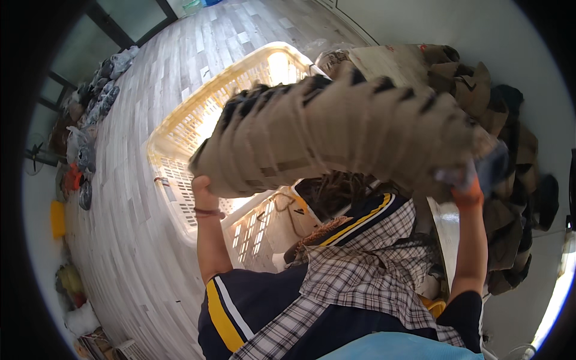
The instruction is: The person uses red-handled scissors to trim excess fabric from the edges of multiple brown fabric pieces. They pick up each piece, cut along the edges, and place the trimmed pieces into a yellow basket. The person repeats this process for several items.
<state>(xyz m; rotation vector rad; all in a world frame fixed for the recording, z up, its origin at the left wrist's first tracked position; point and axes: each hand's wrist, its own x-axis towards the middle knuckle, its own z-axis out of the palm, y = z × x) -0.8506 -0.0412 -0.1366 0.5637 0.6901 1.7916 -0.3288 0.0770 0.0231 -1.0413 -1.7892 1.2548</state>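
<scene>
A long, bowed stack of nested brown fabric pieces with dark inner edges stretches between my hands, held up over a cream plastic basket. I cannot make out exactly what kind of pieces they are. At its left end my left hand grips the lower edge, its fingertips hidden behind the fabric. My right hand is at the other end, somewhat blurred, with something pale and shiny beside it. The basket has slotted walls and is partly covered by the stack.
More brown and dark pieces are heaped along the right wall. A bin with dark stringy material stands close to my body. Plastic bags line the left wall, near a yellow container. Wood-look flooring lies between.
</scene>
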